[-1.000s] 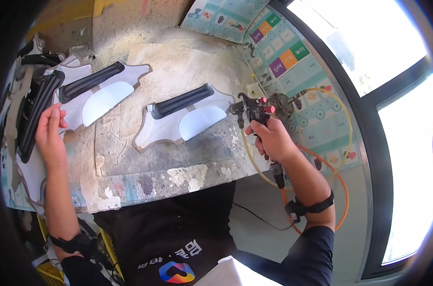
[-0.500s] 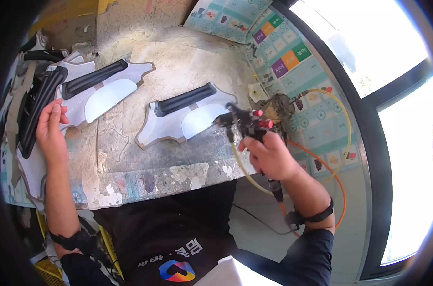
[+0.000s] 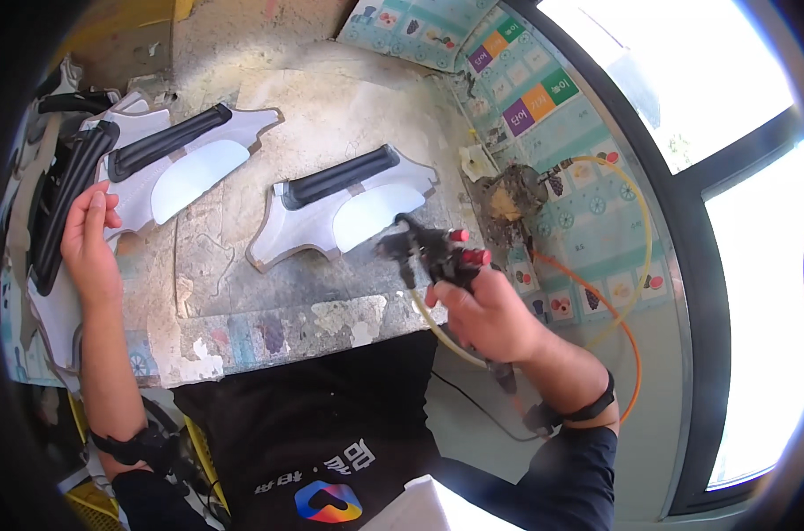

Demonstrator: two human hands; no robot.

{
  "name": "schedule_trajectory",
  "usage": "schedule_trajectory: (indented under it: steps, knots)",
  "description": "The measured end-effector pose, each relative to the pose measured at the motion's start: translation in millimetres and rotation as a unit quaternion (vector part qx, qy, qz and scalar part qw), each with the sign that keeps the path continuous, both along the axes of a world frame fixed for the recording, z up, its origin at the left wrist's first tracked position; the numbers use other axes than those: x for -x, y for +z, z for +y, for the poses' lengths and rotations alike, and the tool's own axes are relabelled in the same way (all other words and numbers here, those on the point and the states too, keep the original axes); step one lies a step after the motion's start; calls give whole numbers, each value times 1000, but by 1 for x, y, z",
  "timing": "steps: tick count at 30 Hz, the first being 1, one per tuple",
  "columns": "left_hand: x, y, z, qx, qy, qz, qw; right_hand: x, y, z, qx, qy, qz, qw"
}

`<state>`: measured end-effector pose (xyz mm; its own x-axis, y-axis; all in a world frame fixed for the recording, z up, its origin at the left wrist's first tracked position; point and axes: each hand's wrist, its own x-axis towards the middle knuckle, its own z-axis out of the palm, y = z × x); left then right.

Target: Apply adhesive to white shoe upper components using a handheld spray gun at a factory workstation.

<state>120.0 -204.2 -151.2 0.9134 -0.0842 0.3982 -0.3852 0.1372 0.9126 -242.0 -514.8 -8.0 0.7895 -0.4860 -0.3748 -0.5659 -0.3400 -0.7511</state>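
My right hand (image 3: 492, 320) is wrapped round the handle of a black spray gun (image 3: 435, 251) with red knobs, its nozzle pointing left. The gun is held above the near right part of the worktable (image 3: 269, 305). Just beyond its nozzle lies a flat light-grey piece (image 3: 309, 225), like a shoe upper, with a black padded strip and a white half-oval patch. A second such piece (image 3: 179, 149) rests farther left. My left hand (image 3: 95, 243) is beside that one, over the stacked pieces, fingers loosely bent and slightly apart, with nothing visible in them.
More pieces with black padded strips (image 3: 73, 199) are piled along the table's left edge. A yellowish hose (image 3: 643, 257) and an orange hose (image 3: 628, 341) loop at the right, beside a printed wall sheet (image 3: 588, 195). A crusted fixture (image 3: 514, 196) sits against that wall.
My right hand has brought the spray gun a little left and nearer to me. My left hand has shifted slightly left and down, its fingers a bit looser. The pieces stay in place.
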Motion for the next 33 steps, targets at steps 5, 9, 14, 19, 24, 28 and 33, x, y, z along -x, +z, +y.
schedule_trajectory:
  steps: [5, 9, 14, 19, 24, 28, 33]
  knots:
    - [1, 0, 0, 0, 5, -3, 1000, -7, -1, -39, 58, -139, 1, 989]
    - [-1, -3, 1, 6, -3, -1, 1000, -4, 3, -48, 42, -145, -27, 988]
    - [-6, -7, 2, -19, 9, -8, 1000, -14, -8, -43, 8, -110, -39, 993]
    - [-10, -9, 3, -16, 15, 6, 1000, -39, -13, -77, 24, -167, -34, 985]
    - [-9, -8, 4, -27, 10, 5, 1000, -49, -9, -104, 8, -201, -63, 977]
    - [-7, -7, 4, -8, -4, 0, 1000, -39, 4, -90, -5, -198, -78, 977]
    - [-1, -2, 1, -5, -9, 4, 1000, -29, 8, -41, -31, -24, 38, 999]
